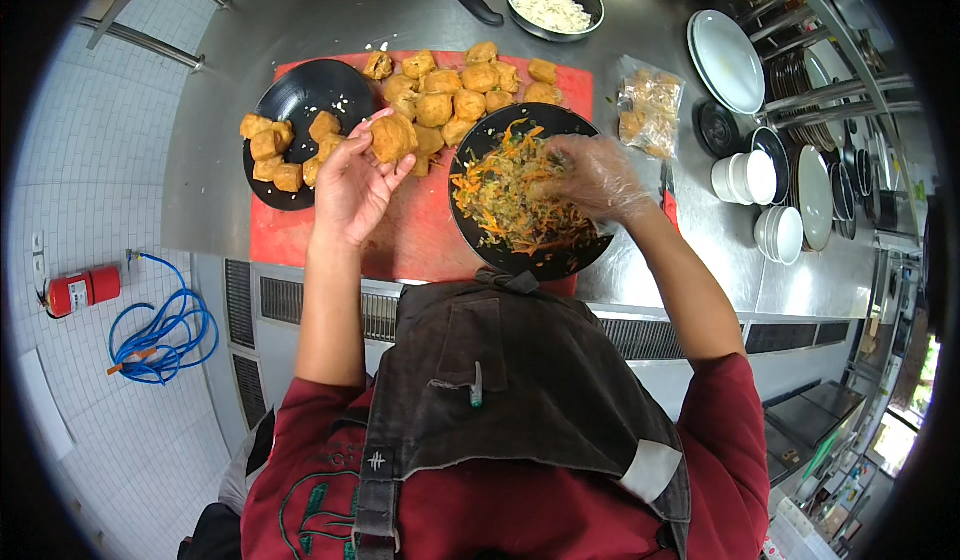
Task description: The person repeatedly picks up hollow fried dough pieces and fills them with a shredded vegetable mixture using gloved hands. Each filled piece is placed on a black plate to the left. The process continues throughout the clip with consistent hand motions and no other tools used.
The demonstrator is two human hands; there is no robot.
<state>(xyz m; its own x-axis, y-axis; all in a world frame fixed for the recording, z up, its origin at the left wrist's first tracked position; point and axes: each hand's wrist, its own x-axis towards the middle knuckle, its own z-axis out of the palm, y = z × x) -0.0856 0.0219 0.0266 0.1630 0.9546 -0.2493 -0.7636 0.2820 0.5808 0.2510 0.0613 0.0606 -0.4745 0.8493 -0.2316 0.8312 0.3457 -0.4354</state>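
Observation:
My bare left hand (356, 177) holds a fried tofu puff (394, 137) between thumb and fingers, raised above the red cutting board (420, 248). A clear plastic glove covers my right hand (592, 177). Its fingers reach into shredded vegetable mix (502, 192), with orange strips and green bits, in a black bowl (480, 254); the mix partly hides the fingertips. More tofu puffs (435, 109) lie heaped on the board behind both hands. To the left, a black plate (311, 91) carries several tofu pieces (266, 145) and white crumbs.
A black-handled knife (474, 3) lies near a bowl of white crumbled food (551, 8). Right of the board are a plastic bag of tofu (651, 106) and a red-handled tool (670, 207). White cups (750, 177) and plates (726, 61) stand by a metal rack (825, 94).

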